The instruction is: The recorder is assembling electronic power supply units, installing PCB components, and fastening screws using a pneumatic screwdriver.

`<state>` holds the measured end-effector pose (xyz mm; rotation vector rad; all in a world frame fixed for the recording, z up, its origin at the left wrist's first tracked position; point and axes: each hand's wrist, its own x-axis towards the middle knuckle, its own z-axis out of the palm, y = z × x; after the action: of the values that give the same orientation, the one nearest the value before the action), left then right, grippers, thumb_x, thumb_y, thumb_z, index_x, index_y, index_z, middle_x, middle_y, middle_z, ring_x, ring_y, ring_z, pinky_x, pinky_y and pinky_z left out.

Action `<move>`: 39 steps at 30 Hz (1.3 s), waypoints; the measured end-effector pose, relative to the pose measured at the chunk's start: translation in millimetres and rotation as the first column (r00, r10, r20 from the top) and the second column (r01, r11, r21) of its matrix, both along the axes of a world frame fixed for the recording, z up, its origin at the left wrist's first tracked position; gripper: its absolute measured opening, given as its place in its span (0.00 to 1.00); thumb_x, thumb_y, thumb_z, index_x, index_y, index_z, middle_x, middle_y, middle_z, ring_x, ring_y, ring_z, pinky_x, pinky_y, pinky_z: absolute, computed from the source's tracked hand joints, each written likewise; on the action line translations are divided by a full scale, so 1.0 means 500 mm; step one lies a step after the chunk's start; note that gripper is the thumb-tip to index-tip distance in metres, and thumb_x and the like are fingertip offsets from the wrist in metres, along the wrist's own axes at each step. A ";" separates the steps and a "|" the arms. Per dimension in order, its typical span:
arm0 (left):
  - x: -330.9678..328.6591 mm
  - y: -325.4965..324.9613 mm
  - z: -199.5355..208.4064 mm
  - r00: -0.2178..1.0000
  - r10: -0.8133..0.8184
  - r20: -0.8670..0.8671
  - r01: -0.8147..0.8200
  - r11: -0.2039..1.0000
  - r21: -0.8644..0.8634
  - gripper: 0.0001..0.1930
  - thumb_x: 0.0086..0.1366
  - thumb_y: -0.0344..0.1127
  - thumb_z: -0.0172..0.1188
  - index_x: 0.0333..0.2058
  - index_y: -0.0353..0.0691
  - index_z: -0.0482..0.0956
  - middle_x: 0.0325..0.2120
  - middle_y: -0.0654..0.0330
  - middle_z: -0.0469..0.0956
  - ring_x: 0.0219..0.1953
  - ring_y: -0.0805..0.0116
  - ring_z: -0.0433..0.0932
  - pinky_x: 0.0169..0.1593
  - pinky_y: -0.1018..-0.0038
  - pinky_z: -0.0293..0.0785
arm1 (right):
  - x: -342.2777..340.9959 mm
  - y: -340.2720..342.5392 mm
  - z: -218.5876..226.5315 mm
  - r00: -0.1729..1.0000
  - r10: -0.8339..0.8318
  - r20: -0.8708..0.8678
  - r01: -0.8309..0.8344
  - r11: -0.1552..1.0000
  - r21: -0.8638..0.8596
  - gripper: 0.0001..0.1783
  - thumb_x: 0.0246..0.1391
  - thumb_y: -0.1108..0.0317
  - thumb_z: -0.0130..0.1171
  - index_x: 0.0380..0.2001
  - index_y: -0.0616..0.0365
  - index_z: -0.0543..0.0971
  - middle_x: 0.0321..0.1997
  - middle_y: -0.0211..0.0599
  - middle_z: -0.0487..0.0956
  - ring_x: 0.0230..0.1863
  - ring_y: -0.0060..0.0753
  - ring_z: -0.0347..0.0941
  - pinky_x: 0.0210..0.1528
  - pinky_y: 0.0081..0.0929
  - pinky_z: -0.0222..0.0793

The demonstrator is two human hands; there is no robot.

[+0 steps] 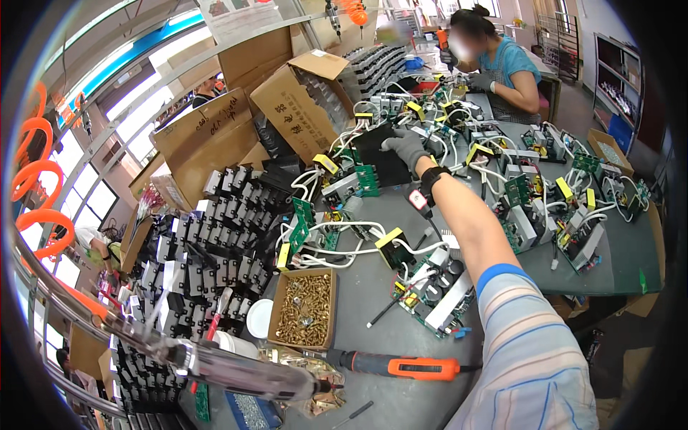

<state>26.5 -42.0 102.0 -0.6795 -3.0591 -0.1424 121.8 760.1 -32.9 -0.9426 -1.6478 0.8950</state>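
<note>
My right hand [406,149], in a grey glove, reaches far across the bench with a black band at the wrist. Its fingers are closed at the edge of a flat black sheet [380,159]. Around that sheet lie green circuit boards with white cables, such as one board [367,180] just nearer than the sheet. A yellow-wrapped transformer [394,247] and a larger board assembly [437,294] lie beside my forearm. My left hand is out of view.
A box of brass screws [304,308] sits near an orange-and-black electric screwdriver [401,365]. Another driver [251,373] hangs at lower left. Stacked black-and-silver housings [222,244] and cardboard boxes [294,107] fill the left. Across the bench, a co-worker [512,79] handles an orange tool.
</note>
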 end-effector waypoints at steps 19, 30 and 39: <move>0.173 0.115 0.071 0.877 -0.469 -0.104 0.452 0.730 0.513 0.29 0.62 0.48 0.55 0.55 0.32 0.64 0.48 0.54 0.71 0.47 0.67 0.72 0.50 0.71 0.69 | 0.104 -0.542 0.511 0.556 0.775 -0.299 -0.653 0.630 0.420 0.19 0.48 0.62 0.58 0.41 0.63 0.75 0.34 0.38 0.79 0.33 0.31 0.75 0.38 0.28 0.71; 0.237 0.093 0.013 0.878 -0.457 -0.144 0.284 0.255 0.924 0.41 0.63 0.66 0.37 0.62 0.36 0.51 0.55 0.49 0.63 0.54 0.54 0.67 0.57 0.65 0.65 | 0.200 -0.972 0.374 -0.043 0.885 -0.463 -0.957 0.096 0.272 0.24 0.51 0.64 0.56 0.51 0.61 0.70 0.41 0.41 0.78 0.44 0.35 0.75 0.47 0.33 0.72; 0.248 -0.077 -0.203 0.701 -0.501 0.508 -0.619 -0.075 0.782 0.19 0.68 0.48 0.45 0.48 0.40 0.71 0.39 0.57 0.76 0.41 0.64 0.77 0.50 0.65 0.72 | 0.250 -1.329 0.088 0.517 0.744 0.422 -0.724 0.118 0.679 0.32 0.34 0.59 0.62 0.48 0.57 0.72 0.49 0.48 0.71 0.45 0.41 0.71 0.44 0.37 0.69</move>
<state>150.5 -80.5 0.7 -0.1871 -1.9249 -2.9977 246.6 95.7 11.3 0.6918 -2.2038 0.5664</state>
